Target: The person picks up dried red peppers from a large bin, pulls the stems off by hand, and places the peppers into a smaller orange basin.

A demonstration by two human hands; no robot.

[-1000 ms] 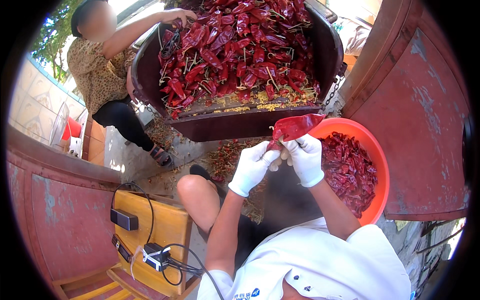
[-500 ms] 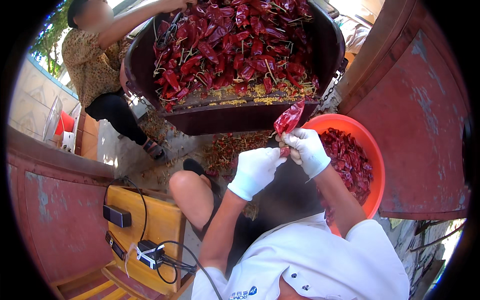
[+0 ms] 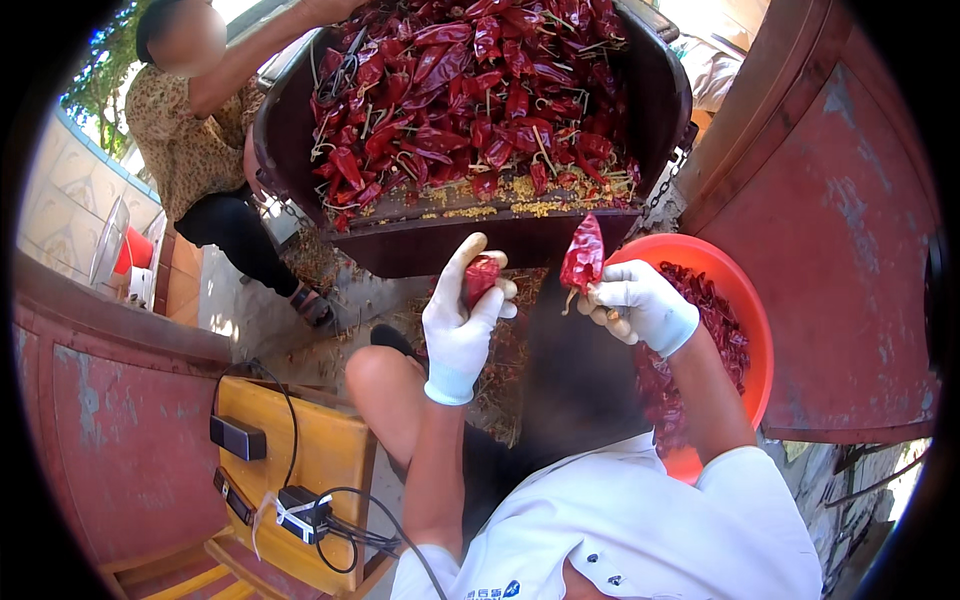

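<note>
White gloves cover both my hands. My left hand [image 3: 462,330] is closed around a short piece of dried red chili [image 3: 481,280], its forefinger raised. Between the thumb and fingers of my right hand [image 3: 640,303] is a whole-looking dried chili pepper [image 3: 583,254], held upright with its stem end down. The two hands are apart, in front of a dark metal cart bed [image 3: 480,248] heaped with dried red chilies [image 3: 440,110]. Yellow seeds [image 3: 540,203] lie along its front edge. Beside my right forearm stands an orange-red basin [image 3: 757,330] with chili pieces [image 3: 715,315] in it.
Another person [image 3: 190,120] sits at the cart's left, one arm over the pile. A wooden stool [image 3: 335,440] with adapters and cables [image 3: 303,515] stands at my left; one cable runs to me. Red doors [image 3: 830,250] flank both sides. Chili debris [image 3: 500,375] covers the ground.
My hands have drawn apart. The left moved left and up with a chili piece; the right moved slightly right and down, still holding the chili. The other person's arm shifted over the pile.
</note>
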